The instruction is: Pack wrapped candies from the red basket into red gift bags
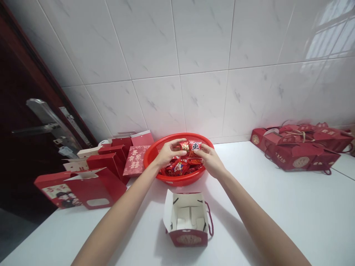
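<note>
Over a red plastic basket (177,181), my left hand (168,152) pinches a small red and gold wrapped candy (184,147). Close beside it, my right hand (212,160) grips a red packet with a large dark character on a white patch (195,146). More red wrapped sweets (179,167) lie in the basket below both hands. In front of the basket, nearer to me, stands an open dark red gift box (188,238) with a white inside and a dark red cord handle at its right. Its bottom shows bare white folds.
Several red and cream boxes and bags (101,188) stand at the left, by a dark door with a metal handle (41,127). Closed red gift boxes (302,153) with cords sit at the right. A tiled wall (203,103) rises behind the white table (291,207).
</note>
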### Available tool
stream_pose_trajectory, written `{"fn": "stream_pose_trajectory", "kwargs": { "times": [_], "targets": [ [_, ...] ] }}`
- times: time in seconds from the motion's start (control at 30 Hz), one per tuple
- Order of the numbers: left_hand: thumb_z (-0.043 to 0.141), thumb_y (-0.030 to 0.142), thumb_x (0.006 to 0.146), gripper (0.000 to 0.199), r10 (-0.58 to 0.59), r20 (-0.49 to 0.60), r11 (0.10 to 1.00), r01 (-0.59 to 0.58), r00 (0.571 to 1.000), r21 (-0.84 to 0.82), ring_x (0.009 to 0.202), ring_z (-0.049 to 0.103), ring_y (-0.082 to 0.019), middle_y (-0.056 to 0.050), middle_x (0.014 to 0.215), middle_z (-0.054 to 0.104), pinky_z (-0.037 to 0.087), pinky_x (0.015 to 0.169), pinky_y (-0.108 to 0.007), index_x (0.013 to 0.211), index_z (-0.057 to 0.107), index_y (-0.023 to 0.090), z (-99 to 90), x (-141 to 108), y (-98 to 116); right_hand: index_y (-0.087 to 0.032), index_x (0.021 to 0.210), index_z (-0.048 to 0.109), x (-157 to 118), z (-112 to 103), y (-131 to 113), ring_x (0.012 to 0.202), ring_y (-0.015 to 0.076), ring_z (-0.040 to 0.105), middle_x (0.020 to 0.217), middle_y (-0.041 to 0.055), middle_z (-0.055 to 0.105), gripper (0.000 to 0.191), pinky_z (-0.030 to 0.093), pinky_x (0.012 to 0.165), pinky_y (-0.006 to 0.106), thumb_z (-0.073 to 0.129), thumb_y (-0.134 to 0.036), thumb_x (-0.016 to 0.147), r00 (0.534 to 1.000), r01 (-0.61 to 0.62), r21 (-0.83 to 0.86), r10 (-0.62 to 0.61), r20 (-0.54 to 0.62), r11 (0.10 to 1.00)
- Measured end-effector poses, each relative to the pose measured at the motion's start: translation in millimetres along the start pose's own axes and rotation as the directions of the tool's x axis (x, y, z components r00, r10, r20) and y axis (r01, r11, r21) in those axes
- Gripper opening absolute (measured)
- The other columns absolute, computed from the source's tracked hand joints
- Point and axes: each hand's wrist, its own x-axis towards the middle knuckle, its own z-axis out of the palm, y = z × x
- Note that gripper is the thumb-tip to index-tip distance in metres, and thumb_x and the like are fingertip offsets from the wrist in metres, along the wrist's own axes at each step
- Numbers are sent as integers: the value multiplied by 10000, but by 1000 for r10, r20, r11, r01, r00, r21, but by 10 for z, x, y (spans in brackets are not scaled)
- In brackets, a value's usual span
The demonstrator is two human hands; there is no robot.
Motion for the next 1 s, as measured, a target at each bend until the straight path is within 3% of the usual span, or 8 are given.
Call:
{"fn": "stream_pose_trajectory", "kwargs": {
  "times": [0.23, 0.4, 0.5, 0.67, 1.0],
  "targets": [
    [928, 377, 533, 612, -46, 42, 999, 47, 998, -13, 992, 698, -271, -103, 1043, 767, 553, 894, -398, 1063, 730, 145, 48, -45, 61, -238, 908, 673, -21, -14, -19, 909, 243, 693, 937, 36, 729, 299, 547, 878, 430, 794, -377, 672, 999, -28, -35, 28, 15, 999],
    [872, 497, 613, 504, -86, 72, 996, 85, 994, 6, 872, 700, -238, -86, 918, 769, 555, 827, -359, 939, 763, 127, 56, -51, 60, -222, 910, 690, -20, -19, -10, 938, 243, 693, 986, 52, 739, 262, 534, 913, 436, 777, -352, 699, 999, -9, -97, 14, 48, 995],
    [829, 582, 636, 509, -85, 39, 996, 86, 996, -24, 831, 689, -216, -78, 860, 759, 554, 807, -336, 846, 769, 123, 46, -31, 23, -223, 874, 693, -18, -13, -2, 932, 239, 694, 956, 44, 745, 225, 534, 915, 435, 776, -339, 700, 1000, 8, -111, -5, 26, 994],
    [843, 564, 624, 510, -45, -15, 999, 45, 999, -12, 876, 688, -230, -85, 914, 769, 546, 830, -349, 899, 785, 138, 31, -16, -5, -204, 886, 711, -13, -10, -4, 951, 245, 699, 946, 56, 753, 241, 545, 902, 421, 764, -346, 699, 1000, 2, -98, 1, 29, 995],
    [844, 626, 563, 544, 30, -79, 997, -23, 996, 80, 890, 689, -250, -78, 870, 788, 529, 863, -358, 844, 811, 162, 64, -2, -20, -192, 880, 711, -20, 38, -31, 789, 199, 712, 905, 42, 761, 174, 598, 821, 388, 721, -241, 713, 998, -50, -110, 54, 28, 993]
  ]
}}
